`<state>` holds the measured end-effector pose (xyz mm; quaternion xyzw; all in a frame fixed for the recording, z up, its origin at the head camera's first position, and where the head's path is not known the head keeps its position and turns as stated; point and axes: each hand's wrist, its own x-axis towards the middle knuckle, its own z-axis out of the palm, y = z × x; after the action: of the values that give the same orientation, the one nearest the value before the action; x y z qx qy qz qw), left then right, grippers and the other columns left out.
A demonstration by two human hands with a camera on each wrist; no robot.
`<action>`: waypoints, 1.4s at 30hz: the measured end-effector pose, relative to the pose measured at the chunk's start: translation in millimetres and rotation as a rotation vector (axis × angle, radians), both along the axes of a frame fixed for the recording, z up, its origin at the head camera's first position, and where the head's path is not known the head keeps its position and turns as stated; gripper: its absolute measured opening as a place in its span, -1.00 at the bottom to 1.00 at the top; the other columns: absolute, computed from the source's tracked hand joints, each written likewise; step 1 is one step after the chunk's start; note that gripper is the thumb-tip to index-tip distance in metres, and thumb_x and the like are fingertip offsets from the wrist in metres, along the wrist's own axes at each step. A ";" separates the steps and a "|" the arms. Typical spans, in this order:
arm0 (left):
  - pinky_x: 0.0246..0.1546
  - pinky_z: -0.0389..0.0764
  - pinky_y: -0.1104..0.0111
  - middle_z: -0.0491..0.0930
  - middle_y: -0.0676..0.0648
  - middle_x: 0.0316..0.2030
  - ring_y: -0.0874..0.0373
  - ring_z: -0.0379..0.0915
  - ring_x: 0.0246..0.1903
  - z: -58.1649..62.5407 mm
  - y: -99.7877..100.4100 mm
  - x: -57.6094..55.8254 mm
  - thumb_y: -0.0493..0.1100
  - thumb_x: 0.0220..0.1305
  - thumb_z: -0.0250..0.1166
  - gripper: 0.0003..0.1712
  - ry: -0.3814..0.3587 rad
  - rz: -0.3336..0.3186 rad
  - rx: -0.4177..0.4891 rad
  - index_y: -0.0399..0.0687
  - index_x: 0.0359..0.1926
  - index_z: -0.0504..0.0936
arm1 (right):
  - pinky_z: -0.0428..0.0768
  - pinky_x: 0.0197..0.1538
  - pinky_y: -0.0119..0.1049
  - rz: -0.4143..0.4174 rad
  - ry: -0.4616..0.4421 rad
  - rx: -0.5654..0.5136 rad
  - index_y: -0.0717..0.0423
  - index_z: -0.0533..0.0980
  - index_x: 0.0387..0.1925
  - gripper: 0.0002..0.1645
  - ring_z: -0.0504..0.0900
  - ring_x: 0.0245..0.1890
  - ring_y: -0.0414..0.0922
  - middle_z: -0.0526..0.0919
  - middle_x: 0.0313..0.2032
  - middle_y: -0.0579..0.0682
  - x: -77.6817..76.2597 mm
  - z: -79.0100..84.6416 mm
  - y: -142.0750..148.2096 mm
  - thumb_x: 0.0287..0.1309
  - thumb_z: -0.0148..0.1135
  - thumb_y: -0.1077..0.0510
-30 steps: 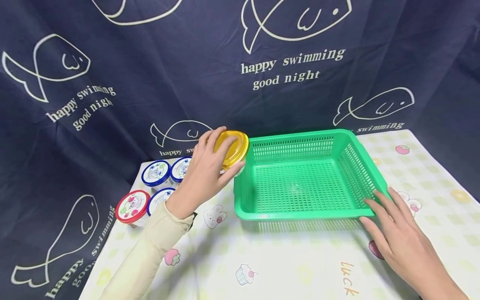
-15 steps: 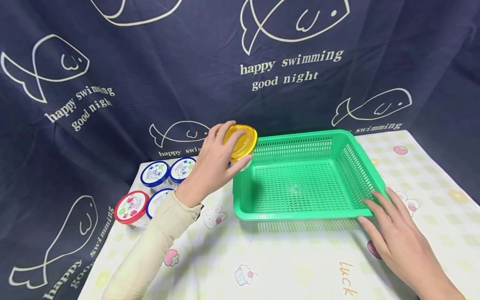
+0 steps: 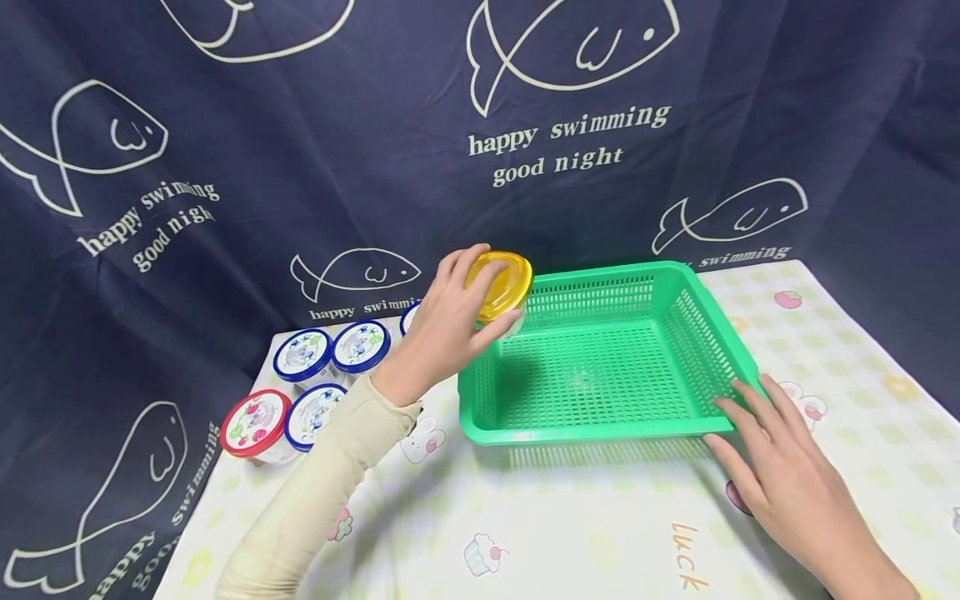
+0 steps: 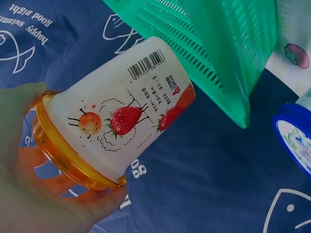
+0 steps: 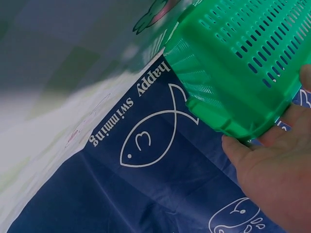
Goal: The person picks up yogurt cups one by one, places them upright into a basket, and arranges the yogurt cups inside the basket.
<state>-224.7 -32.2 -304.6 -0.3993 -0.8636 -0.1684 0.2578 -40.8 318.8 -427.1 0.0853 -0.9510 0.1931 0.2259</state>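
Note:
My left hand [image 3: 453, 321] holds a lidded plastic cup [image 3: 512, 287] by its translucent yellow-orange lid, over the left back corner of a green slotted basket [image 3: 600, 434]. Strawberries and a barcode show on the cup's white side [image 4: 121, 109] in the left wrist view, with fingers and thumb spread round the lid. At the basket's front right corner, my right hand [image 3: 787, 479] grips the rim, fingers over the side and thumb at the front. The right wrist view shows this hand [image 5: 282, 170] at the corner, part of its fingers hidden behind the basket wall.
Several cups with blue lids [image 3: 362, 346] stand at the table's left, one partly hidden behind my left hand. A red-lidded cup [image 3: 257, 422] stands in front of them. A navy curtain [image 3: 420, 150] with fish drawings hangs behind the patterned tablecloth [image 3: 585, 533].
My left hand has carried the yellow-lidded cup rightward, from beside the basket to above its left back corner. The right hand stays at the basket corner; the head view has shifted slightly.

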 end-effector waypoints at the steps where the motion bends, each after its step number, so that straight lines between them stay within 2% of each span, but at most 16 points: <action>1: 0.19 0.44 0.10 0.28 -0.23 0.33 -0.12 0.17 0.28 -1.3 1.0 -0.4 0.18 0.35 0.25 -0.36 -0.006 0.000 -0.002 -0.09 0.28 0.45 | -0.17 0.52 -0.02 0.001 0.001 0.000 0.22 0.44 0.25 -0.45 -0.13 0.55 0.06 0.30 0.37 0.29 0.1 -0.1 -0.2 0.37 0.20 0.00; 12: 0.05 0.57 0.17 0.29 -0.18 0.32 -0.09 0.16 0.29 -12.7 8.1 -4.5 0.17 0.34 0.26 -0.35 -0.068 -0.008 -0.008 -0.08 0.29 0.43 | -0.17 0.52 -0.05 0.000 0.012 -0.004 0.21 0.44 0.24 -0.46 -0.12 0.55 0.06 0.31 0.36 0.28 0.1 -0.3 -0.1 0.36 0.21 0.00; 24: 0.05 0.55 0.12 0.27 -0.17 0.33 -0.09 0.16 0.29 -35.7 11.3 -19.6 0.21 0.35 0.23 -0.35 -0.134 0.003 -0.042 -0.02 0.31 0.41 | -0.14 0.51 0.02 0.007 -0.006 -0.021 0.17 0.43 0.26 -0.45 -0.14 0.55 0.06 0.28 0.39 0.25 1.1 -0.5 0.3 0.34 0.23 0.01; 32: 0.03 0.57 0.19 0.23 -0.14 0.36 -0.07 0.13 0.32 -49.7 13.1 -28.5 0.21 0.35 0.23 -0.34 -0.195 -0.004 -0.063 -0.03 0.32 0.41 | -0.14 0.51 0.03 0.011 -0.006 -0.023 0.18 0.43 0.26 -0.41 -0.14 0.55 0.07 0.28 0.39 0.26 1.4 0.7 -0.6 0.30 0.28 -0.01; 42: 0.01 0.56 0.18 0.26 -0.17 0.33 -0.09 0.15 0.29 -61.5 15.0 -35.5 0.19 0.35 0.24 -0.37 -0.195 -0.016 -0.065 -0.03 0.29 0.42 | -0.08 0.49 0.08 0.011 -0.003 -0.035 0.17 0.43 0.26 -0.38 -0.13 0.55 0.08 0.27 0.39 0.26 2.1 1.4 -1.7 0.26 0.33 0.01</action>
<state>-260.2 -17.2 -366.1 -0.3959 -0.8864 -0.1803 0.1580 -38.6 317.1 -425.8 0.0865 -0.9474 0.2110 0.2247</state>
